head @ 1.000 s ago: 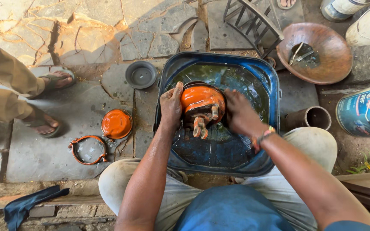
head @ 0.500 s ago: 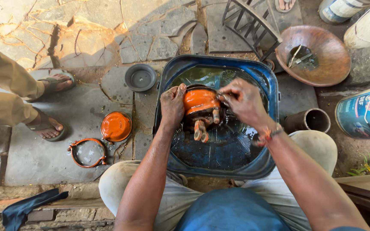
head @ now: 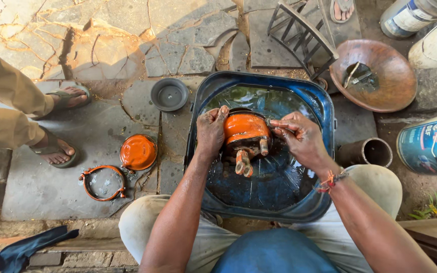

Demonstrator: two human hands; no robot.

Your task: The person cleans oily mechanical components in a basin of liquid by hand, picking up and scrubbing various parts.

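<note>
An orange metal housing (head: 246, 132) with short stubby fittings rests in dark oily liquid inside a blue plastic tub (head: 324, 108). My left hand (head: 211, 130) grips the housing's left side, fingers curled over its top edge. My right hand (head: 299, 137) is at its right side, fingers pinched around a small thin tool or part that I cannot make out. Both forearms reach down from the bottom of the view, and the tub sits between my knees.
An orange domed cap (head: 138, 152) and an orange clamp ring (head: 102, 182) lie on the stone floor at left, with a grey bowl (head: 169, 94) behind them. Another person's sandalled feet (head: 56, 146) stand far left. A rusty pan (head: 375, 76), a pipe piece (head: 373, 151) and drums (head: 433, 144) are at right.
My right hand lifted off the housing's side, then settled at its right edge with fingers pinched. The housing shifted slightly in the tub. My left hand kept its grip.
</note>
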